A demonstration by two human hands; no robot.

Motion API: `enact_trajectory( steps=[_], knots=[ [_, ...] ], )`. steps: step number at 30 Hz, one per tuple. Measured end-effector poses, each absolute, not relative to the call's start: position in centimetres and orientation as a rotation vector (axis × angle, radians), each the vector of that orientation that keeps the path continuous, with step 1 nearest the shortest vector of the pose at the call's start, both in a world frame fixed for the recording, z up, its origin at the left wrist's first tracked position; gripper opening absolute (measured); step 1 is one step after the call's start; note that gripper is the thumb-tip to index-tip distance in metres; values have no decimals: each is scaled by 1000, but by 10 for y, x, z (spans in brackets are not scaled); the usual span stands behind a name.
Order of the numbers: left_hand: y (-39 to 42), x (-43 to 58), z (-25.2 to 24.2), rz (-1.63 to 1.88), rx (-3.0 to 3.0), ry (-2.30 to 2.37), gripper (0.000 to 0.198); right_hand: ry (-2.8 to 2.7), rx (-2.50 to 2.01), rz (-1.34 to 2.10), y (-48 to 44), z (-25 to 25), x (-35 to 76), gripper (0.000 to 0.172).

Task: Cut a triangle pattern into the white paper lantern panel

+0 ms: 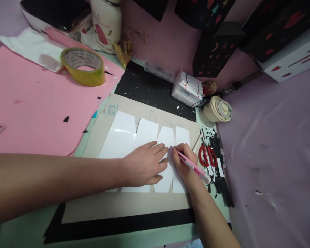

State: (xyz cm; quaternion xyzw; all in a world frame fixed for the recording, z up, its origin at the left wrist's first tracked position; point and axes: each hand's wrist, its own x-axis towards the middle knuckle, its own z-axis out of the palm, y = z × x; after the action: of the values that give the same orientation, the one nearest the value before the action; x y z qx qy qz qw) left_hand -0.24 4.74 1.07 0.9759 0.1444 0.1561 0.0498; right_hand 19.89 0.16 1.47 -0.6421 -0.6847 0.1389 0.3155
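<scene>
A white paper sheet [119, 137] with slits and flaps along its top and bottom edges lies on a beige board [129, 206]. My left hand [147, 163] rests flat on the paper, fingers spread and pointing right. In a pinch, my right hand [184, 158] grips a slim pink-and-white pen-shaped craft knife [193, 167]. Its tip meets the paper just beyond my left fingertips, and the blade itself is too small to make out. Red-handled scissors [208, 156] lie to the right of my right hand, their blades partly hidden among paper scraps.
Pink paper [36, 103] covers the left side, with a yellow tape roll [93, 75] on it. A jar [107, 27], a box of markers [187, 88] and a lidded cup [217, 108] stand behind. Black scraps [223, 189] gather at right, beside the purple wall [268, 144].
</scene>
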Motion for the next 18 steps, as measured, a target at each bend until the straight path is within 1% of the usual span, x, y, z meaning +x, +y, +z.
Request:
enact_trajectory(
  steps=[18],
  knots=[
    [48, -2, 12, 476, 2968, 439, 42, -1749, -1673, 401, 1, 9, 203, 21]
  ],
)
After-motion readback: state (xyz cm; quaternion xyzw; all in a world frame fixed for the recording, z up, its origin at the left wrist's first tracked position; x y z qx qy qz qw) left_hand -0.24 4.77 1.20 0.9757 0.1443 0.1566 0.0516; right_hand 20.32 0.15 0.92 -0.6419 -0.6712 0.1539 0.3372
